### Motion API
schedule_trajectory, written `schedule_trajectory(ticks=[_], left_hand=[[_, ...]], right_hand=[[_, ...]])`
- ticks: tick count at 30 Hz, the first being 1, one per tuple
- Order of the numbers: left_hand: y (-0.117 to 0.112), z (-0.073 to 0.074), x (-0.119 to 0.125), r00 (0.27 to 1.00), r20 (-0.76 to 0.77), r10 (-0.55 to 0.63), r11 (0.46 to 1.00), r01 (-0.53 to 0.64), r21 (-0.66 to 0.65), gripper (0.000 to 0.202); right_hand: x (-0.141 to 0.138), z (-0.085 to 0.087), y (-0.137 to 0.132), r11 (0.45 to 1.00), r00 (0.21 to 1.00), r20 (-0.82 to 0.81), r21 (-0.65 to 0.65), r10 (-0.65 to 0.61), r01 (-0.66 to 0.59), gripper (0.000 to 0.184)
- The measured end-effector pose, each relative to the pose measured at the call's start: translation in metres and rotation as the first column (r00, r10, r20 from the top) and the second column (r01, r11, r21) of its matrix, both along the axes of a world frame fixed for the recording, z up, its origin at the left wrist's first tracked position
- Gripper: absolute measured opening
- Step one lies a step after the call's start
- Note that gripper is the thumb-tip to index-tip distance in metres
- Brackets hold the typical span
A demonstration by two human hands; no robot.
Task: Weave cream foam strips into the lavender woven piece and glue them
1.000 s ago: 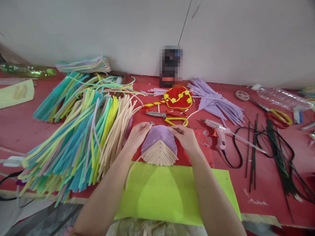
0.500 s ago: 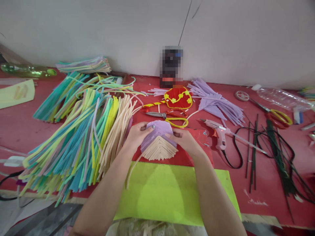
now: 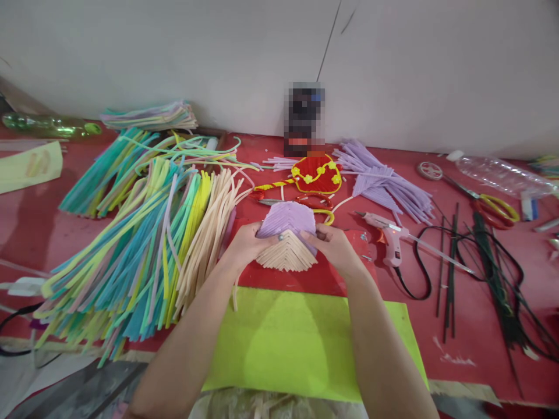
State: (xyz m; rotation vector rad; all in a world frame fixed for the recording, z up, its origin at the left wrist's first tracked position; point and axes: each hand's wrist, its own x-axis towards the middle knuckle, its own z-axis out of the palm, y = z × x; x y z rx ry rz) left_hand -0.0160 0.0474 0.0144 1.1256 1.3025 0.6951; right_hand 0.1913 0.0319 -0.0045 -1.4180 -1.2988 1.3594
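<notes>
Between my two hands is a rounded piece made of pipe cleaners [image 3: 288, 218], lilac in its upper part and cream in its lower part, laid in V-shaped rows. My left hand [image 3: 250, 243] grips its left edge, thumb on the front. The right edge is pinched by my right hand [image 3: 331, 243], whose thumb also lies on the front. A loose cream strand hangs below my left hand. Just behind the piece lie scissors [image 3: 325, 216] with red and yellow handles, partly covered by it. Beyond them rests a red fan-shaped pipe-cleaner piece [image 3: 317, 174] with yellow trim.
Bundles of coloured pipe cleaners [image 3: 144, 250] spread on the left. Lilac pipe cleaners [image 3: 384, 180] lie at the back right. A pink glue gun [image 3: 393, 238] with its cord, dark green stems [image 3: 493, 279] and other scissors [image 3: 493, 209] are to the right. A yellow-green sheet [image 3: 283, 343] lies in front.
Both hands have raised the lilac and cream piece slightly away from me and tilted it. It now covers more of the scissors, and my left thumb sits lower on its front.
</notes>
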Motion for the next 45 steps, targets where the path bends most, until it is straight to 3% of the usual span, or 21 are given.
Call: schedule_trajectory(ticks=[6, 11, 13, 15, 18, 20, 26, 30, 31, 37, 41, 45], left_hand=[[0.003, -0.004, -0.002, 1.000, -0.024, -0.004, 0.999, 0.005, 0.044, 0.042], [0.003, -0.005, -0.003, 1.000, -0.009, -0.017, 0.995, 0.018, 0.101, 0.045], [0.003, -0.005, -0.003, 0.999, 0.025, 0.048, 0.993, -0.050, 0.107, 0.045], [0.005, -0.006, -0.003, 0.983, 0.120, 0.142, 0.989, -0.145, 0.017, 0.051], [0.009, -0.007, -0.004, 0.914, 0.321, 0.250, 0.955, -0.178, -0.238, 0.065], [0.011, -0.006, -0.005, 0.868, 0.402, 0.292, 0.932, -0.164, -0.323, 0.067], [0.012, 0.001, -0.011, 0.737, 0.581, 0.346, 0.909, -0.110, -0.402, 0.059], [0.009, 0.000, -0.005, 0.655, 0.673, 0.345, 0.927, -0.127, -0.352, 0.026], [0.007, -0.001, -0.003, 0.657, 0.682, 0.322, 0.940, -0.134, -0.315, 0.020], [-0.003, -0.007, 0.016, 0.726, 0.675, 0.130, 0.990, -0.052, -0.134, 0.027], [-0.006, -0.010, 0.022, 0.830, 0.537, 0.154, 0.988, -0.131, -0.082, 0.034], [-0.003, -0.012, 0.019, 0.875, 0.444, 0.192, 0.980, -0.194, -0.042, 0.042]], right_hand=[[0.001, 0.005, -0.002, 0.997, 0.997, -0.006, -0.007, 0.075, -0.075, 0.036], [0.002, 0.004, -0.001, 1.000, 1.000, 0.018, 0.004, 0.017, -0.018, 0.037], [0.004, 0.001, 0.001, 1.000, 1.000, 0.017, 0.011, -0.023, 0.022, 0.039], [0.006, -0.002, 0.002, 0.997, 0.998, -0.010, 0.021, -0.068, 0.068, 0.040], [0.008, -0.003, 0.003, 0.988, 0.986, -0.081, 0.027, -0.148, 0.150, 0.040], [0.009, -0.002, 0.003, 0.981, 0.973, -0.134, 0.018, -0.187, 0.191, 0.039], [0.007, 0.004, 0.002, 0.957, 0.898, -0.338, -0.029, -0.282, 0.289, 0.033], [0.003, 0.003, 0.004, 0.932, 0.819, -0.465, -0.038, -0.336, 0.361, 0.033], [0.001, 0.002, 0.004, 0.925, 0.805, -0.480, -0.040, -0.349, 0.378, 0.033], [-0.017, 0.000, 0.006, 0.887, 0.737, -0.529, -0.072, -0.421, 0.456, 0.036], [-0.027, 0.003, 0.002, 0.901, 0.740, -0.540, -0.092, -0.402, 0.423, 0.039], [-0.023, 0.007, 0.000, 0.927, 0.773, -0.521, -0.113, -0.361, 0.357, 0.036]])
